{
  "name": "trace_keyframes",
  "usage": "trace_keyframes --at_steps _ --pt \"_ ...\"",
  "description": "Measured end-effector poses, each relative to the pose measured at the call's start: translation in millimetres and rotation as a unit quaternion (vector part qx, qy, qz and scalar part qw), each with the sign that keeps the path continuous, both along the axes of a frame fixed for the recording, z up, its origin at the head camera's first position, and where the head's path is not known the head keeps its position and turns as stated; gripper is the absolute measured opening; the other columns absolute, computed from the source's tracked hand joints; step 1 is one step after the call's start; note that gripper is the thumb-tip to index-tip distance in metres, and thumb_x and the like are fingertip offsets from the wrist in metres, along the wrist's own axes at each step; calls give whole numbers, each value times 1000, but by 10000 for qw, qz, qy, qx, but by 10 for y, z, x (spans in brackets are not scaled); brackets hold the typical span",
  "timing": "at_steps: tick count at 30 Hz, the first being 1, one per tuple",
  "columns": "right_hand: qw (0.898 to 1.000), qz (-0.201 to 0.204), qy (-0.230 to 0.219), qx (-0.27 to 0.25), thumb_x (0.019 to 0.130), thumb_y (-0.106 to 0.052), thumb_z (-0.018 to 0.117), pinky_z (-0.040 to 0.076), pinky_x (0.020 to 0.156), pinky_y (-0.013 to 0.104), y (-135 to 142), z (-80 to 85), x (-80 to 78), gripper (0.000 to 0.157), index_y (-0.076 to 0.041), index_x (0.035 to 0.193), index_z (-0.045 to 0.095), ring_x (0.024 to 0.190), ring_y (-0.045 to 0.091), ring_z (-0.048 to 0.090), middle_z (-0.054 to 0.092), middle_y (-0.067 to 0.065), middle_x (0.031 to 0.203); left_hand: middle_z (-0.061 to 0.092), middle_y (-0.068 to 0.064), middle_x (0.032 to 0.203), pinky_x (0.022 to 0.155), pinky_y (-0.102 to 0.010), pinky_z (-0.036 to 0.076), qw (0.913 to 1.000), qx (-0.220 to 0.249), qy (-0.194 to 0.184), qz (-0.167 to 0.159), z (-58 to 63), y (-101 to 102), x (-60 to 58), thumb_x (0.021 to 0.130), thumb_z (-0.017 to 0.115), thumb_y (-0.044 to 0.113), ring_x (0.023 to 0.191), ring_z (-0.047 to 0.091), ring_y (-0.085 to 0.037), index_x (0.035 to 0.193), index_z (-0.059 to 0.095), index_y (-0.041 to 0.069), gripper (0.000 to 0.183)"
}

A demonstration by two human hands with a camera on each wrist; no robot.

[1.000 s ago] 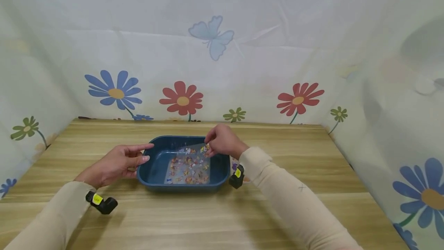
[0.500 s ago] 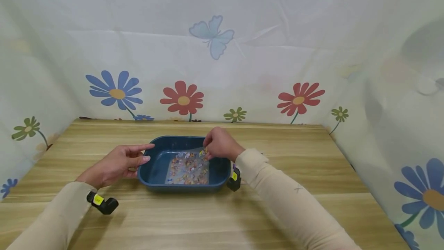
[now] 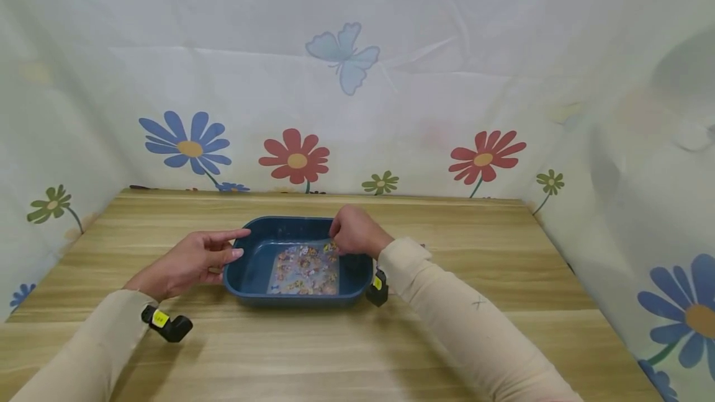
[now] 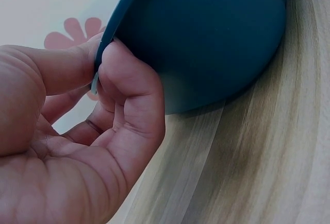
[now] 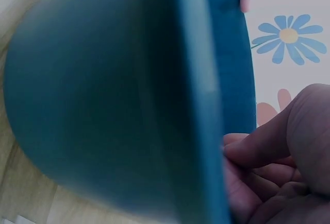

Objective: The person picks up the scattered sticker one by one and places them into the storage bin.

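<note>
A dark blue plastic basin stands on the table in the head view. Inside it lies a clear sheet of small colourful stickers. My left hand holds the basin's left end; in the left wrist view, thumb and fingers of the left hand pinch the rim of the basin. Over the basin's right side, my right hand pinches the sheet's far right corner. Only curled fingers of the right hand show in the right wrist view, where the basin wall hides the sheet.
The table has a wood-grain top. A white cloth printed with flowers and butterflies rises behind it and at both sides. Something small and pale lies at the bottom left of the right wrist view.
The right hand has lowered the raised corner of the sticker sheet into the basin, so the sheet now lies flatter. The left hand has kept its hold on the rim.
</note>
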State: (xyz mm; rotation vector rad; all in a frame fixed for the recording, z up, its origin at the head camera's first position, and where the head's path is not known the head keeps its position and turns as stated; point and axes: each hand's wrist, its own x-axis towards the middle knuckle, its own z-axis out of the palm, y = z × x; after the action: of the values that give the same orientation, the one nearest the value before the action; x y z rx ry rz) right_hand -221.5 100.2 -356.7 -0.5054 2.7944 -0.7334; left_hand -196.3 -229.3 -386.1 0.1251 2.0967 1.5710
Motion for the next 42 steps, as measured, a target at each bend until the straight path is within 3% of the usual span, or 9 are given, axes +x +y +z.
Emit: trace_keyframes --at_steps 12,18,23,27,29,33,36,42 --pt "9961 370 506 614 80 -1 64 58 77 29 17 48 5 21 -5 94 80 79 14 64 77 6 101 55 -18 124 83 -38 60 10000 26 -94 4 38 18 -7 92 69 33 95 69 -25 155 33 19 74" --pt "9947 450 607 700 82 -2 61 58 86 33 46 60 15 26 -7 100 79 93 16 68 75 6 111 56 -17 121 81 -36 60 9999 46 -109 -18 42 17 -5 92 69 33 93 69 -25 155 33 18 74" --pt "9957 490 740 284 84 -3 60 58 85 34 106 81 16 27 -8 103 78 95 17 69 75 6 108 56 -14 114 77 -33 60 9999 59 -97 -52 47 19 -13 92 68 33 88 69 -23 155 33 18 74" --pt "9968 180 138 -769 87 -3 64 60 71 30 154 90 13 20 -1 102 76 80 17 70 75 11 100 55 -14 115 77 -32 60 10000 36 -67 -53 54 14 -11 93 68 32 88 69 -22 155 32 17 73" --pt "9887 -27 -351 -1458 88 0 65 60 66 30 181 83 11 18 3 103 74 74 19 71 73 18 100 56 -14 115 77 -32 60 10000 25 -59 -69 55 15 -9 93 67 32 87 69 -22 155 32 17 73" --pt "9601 -300 -1135 -2537 89 3 65 61 67 34 240 76 16 19 10 106 69 72 23 72 69 30 106 55 -15 115 77 -32 60 10000 20 -45 -81 55 17 -9 93 67 33 88 69 -22 155 33 18 72" --pt "9446 -390 -1434 -2927 90 3 65 61 70 36 281 87 29 22 11 110 68 73 24 72 66 34 109 55 -15 116 77 -33 60 10000 8 -21 -75 52 17 -11 93 67 33 89 69 -22 155 32 18 73" --pt "9303 -480 -1643 -3243 90 3 65 61 72 39 366 117 50 24 10 113 66 74 21 72 67 33 108 55 -13 113 78 -33 60 10000 -47 17 -51 50 14 -1 92 68 34 85 69 -21 155 33 18 73"
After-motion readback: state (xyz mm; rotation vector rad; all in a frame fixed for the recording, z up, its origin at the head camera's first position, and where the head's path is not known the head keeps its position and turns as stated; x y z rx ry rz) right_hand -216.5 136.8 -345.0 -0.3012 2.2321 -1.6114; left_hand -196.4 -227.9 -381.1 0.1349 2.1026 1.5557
